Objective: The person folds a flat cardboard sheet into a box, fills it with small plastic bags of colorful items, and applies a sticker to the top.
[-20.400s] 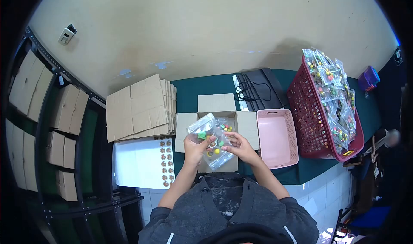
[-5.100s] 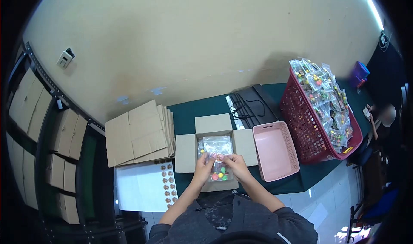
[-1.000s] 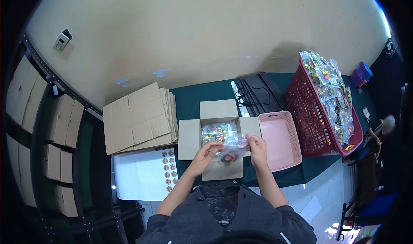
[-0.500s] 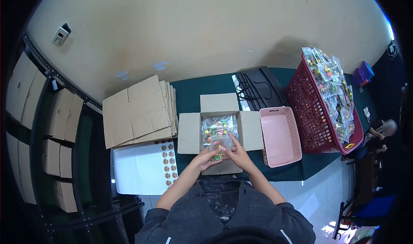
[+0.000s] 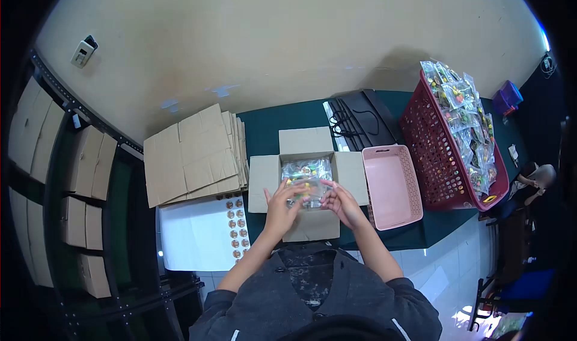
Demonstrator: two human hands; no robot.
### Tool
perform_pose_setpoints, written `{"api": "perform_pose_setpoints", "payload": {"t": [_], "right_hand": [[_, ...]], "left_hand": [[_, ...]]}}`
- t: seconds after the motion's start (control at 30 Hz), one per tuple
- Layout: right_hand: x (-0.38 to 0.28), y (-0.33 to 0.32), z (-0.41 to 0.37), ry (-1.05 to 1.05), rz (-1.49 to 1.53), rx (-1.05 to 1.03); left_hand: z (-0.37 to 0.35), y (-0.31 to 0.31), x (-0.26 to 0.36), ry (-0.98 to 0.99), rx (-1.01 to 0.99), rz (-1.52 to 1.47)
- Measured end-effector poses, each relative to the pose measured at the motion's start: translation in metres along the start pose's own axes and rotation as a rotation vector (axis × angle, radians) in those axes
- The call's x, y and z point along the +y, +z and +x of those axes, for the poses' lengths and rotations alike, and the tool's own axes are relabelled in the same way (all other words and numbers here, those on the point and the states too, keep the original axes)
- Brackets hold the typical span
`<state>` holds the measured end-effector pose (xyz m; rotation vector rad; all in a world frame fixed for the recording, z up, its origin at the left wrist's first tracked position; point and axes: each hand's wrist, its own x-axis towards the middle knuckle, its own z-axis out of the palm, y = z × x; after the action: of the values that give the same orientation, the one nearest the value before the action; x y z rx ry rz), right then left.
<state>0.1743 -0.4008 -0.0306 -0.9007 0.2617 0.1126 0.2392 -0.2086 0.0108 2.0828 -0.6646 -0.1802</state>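
An open cardboard box (image 5: 311, 225) stands in the middle of the green table, its flaps folded outward. Clear packets (image 5: 306, 168) with small colourful pieces lie inside it. Over the box's near part, a clear packet (image 5: 311, 192) is between my two hands. My left hand (image 5: 281, 207) is at its left, fingers spread and reaching across it, slightly blurred. At its right edge, my right hand (image 5: 342, 205) has thumb and fingers pinched together on the packet.
Flattened cardboard (image 5: 195, 158) and a white sheet with round stickers (image 5: 201, 236) lie left. A pink tray (image 5: 393, 188), black case (image 5: 372, 121) and maroon basket of packets (image 5: 436, 152) stand right. Another person (image 5: 532, 182) is at far right.
My hands have moved apart and the left has moved up and over the packet with its fingers spreading. The packet has moved slightly away from my body, over the box.
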Motion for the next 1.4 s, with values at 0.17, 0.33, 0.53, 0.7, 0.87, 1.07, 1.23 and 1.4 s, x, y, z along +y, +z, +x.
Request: {"api": "perform_pose_setpoints", "payload": {"t": [0.17, 0.33, 0.53, 0.7, 0.87, 1.07, 1.23, 1.4], "right_hand": [[0.020, -0.009, 0.008, -0.498, -0.981, 0.382], [0.027, -0.007, 0.005, -0.160, -0.408, 0.150], [0.035, -0.008, 0.007, -0.018, -0.205, 0.097], [0.047, 0.010, -0.002, 0.066, 0.180, -0.001], [0.047, 0.010, -0.002, 0.138, 0.144, -0.119], [0.057, 0.010, 0.004, 0.084, 0.256, -0.022], [0.077, 0.004, 0.004, 0.070, 0.211, -0.047], [0.070, 0.003, 0.004, -0.074, -0.196, 0.203]], "left_hand": [[0.008, -0.006, 0.002, -0.096, 0.284, -0.448], [0.007, -0.012, -0.005, -0.044, 0.407, -0.423], [0.007, -0.010, -0.012, -0.096, 0.314, -0.424], [0.005, -0.022, -0.001, -0.267, 0.165, -0.460], [0.009, -0.025, 0.003, -0.168, 0.193, -0.590], [0.006, -0.002, -0.033, -0.408, 0.057, -0.908], [0.003, 0.004, -0.036, -0.438, 0.083, -0.949], [0.002, 0.010, -0.055, -0.468, 0.129, -0.894]]}}
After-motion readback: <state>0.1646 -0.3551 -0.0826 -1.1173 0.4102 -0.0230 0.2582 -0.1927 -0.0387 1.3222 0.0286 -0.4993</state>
